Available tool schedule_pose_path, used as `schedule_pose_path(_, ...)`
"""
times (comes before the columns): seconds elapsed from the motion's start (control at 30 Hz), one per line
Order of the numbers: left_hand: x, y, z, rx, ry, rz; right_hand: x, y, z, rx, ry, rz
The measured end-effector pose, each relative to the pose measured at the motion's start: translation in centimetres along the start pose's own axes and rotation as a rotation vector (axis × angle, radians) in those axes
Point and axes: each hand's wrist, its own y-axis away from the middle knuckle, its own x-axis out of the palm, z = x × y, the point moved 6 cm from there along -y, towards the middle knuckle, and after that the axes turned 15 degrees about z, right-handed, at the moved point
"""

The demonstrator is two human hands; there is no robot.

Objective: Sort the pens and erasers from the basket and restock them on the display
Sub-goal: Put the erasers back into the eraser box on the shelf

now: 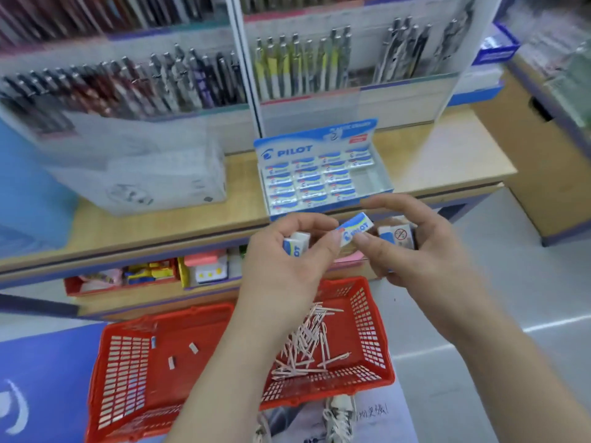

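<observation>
Smooth pale wood makes the counter [192, 219], where a blue and white cardboard box [319, 148] holds rows of small block erasers [308, 183]. Shiny pens [297, 65] stand in clear plastic racks behind. The left hand [281, 266] and right hand [425, 251] both pinch one wrapped eraser [356, 229] just in front of the box. The left grip also curls round a second eraser [295, 244], the right round a third eraser [398, 236]. Below, a red plastic basket [374, 314] with mesh sides holds thin pink pens [307, 343] and tiny erasers [172, 362].
</observation>
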Motion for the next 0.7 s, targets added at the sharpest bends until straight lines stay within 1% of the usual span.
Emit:
schedule_pose_path(0.1,0.3,-2.3,-1.0,0.007,-0.074,-0.003,-2.5,-1.1,1.0,-0.036,0.285,-0.003)
schedule_pose_path(0.2,0.4,-4.5,-1.1,-0.004,-0.151,-0.009,-4.0,-2.9,1.0,-0.052,0.448,-0.007)
schedule_pose_path(0.3,0.5,-6.6,-0.7,-0.02,-0.167,-0.015,-4.8,-4.6,1.6,-0.082,0.625,-0.024)
schedule_pose_path(0.4,0.4,-8.8,-0.5,-0.025,-0.239,0.034,-5.8,-6.4,1.8,-0.055,0.802,-0.037)
schedule_pose_path(0.47,0.2,-10.4,-0.3,-0.034,-0.337,0.063,-7.0,-7.8,2.1,-0.013,0.914,-0.078)
schedule_pose_path(0.53,0.1,-12.2,-0.1,-0.039,-0.477,0.058,-7.9,-9.2,2.1,0.043,1.037,-0.106)
schedule_pose_path(0.63,0.8,-14.4,0.3,-0.059,-0.671,0.093,-8.0,-11.2,1.1,0.167,1.209,-0.093)
schedule_pose_path(0.7,1.5,-15.3,0.5,-0.048,-0.816,0.125,-7.7,-11.9,0.6,0.202,1.28,-0.099)
